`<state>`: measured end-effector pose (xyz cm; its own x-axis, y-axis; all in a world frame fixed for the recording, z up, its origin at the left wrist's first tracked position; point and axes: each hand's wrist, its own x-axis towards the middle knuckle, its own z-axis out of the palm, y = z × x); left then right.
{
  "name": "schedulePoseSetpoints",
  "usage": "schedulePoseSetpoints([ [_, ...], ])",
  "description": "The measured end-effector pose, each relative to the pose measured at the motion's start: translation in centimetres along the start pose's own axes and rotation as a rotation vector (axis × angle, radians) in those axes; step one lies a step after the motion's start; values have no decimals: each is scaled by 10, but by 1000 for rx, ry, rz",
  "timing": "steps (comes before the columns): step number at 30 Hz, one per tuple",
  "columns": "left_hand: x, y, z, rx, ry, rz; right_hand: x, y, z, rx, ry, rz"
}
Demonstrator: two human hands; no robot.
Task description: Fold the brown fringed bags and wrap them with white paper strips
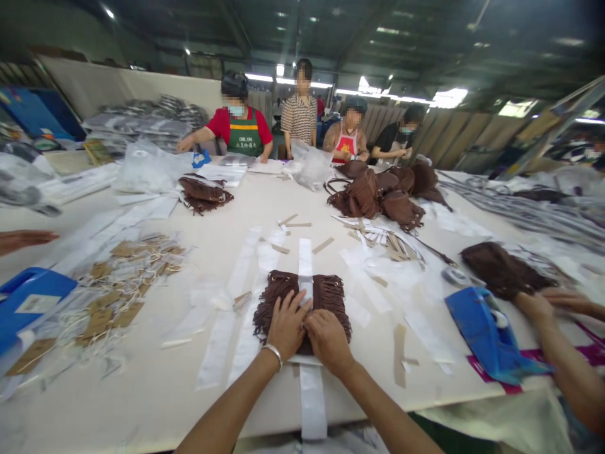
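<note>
A dark brown fringed bag (329, 291) lies on the table in front of me. A white paper strip (306, 287) passes over its middle, and the strip's near part hangs over the table edge. My left hand (288, 325), with a silvery bracelet at the wrist, rests flat on the bag's left half, fingers spread toward the strip. Beside it, my right hand (328, 337) has its fingers bent and closed at the strip, over the middle of the bag. The fingertips partly hide the strip there.
Tags with white strings (111, 309) lie left, by a blue holder (35, 302). Right are a blue tape dispenser (486, 331) and another person's hands on a brown bag (505, 271). Brown bags (373, 189) are heaped at the back, where several people work. Paper strips (399, 356) lie scattered.
</note>
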<state>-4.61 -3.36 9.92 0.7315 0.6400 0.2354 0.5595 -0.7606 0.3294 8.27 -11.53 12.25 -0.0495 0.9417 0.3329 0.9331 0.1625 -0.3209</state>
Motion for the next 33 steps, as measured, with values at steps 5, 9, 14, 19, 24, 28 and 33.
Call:
schedulePoseSetpoints([
  [5, 1, -3, 0, -9, -41, -1, -21, -11, -25, 109, 44, 24],
  [9, 3, -3, 2, -25, -36, -13, -72, -28, -41, 136, -69, -9],
  [14, 3, -2, 1, -21, -30, -15, -121, -37, -23, 7, -321, -159],
  [19, 2, 1, 0, -16, -30, -18, -120, -36, -10, -49, -414, -136],
  [24, 3, 2, -2, -16, -56, -32, -114, -36, -24, 146, -400, -59],
  [28, 5, 2, -6, -11, -70, -34, -106, -29, -34, 460, -333, 140],
  [33, 8, 5, -6, 4, -32, -78, -98, -20, -29, 827, -277, 516],
])
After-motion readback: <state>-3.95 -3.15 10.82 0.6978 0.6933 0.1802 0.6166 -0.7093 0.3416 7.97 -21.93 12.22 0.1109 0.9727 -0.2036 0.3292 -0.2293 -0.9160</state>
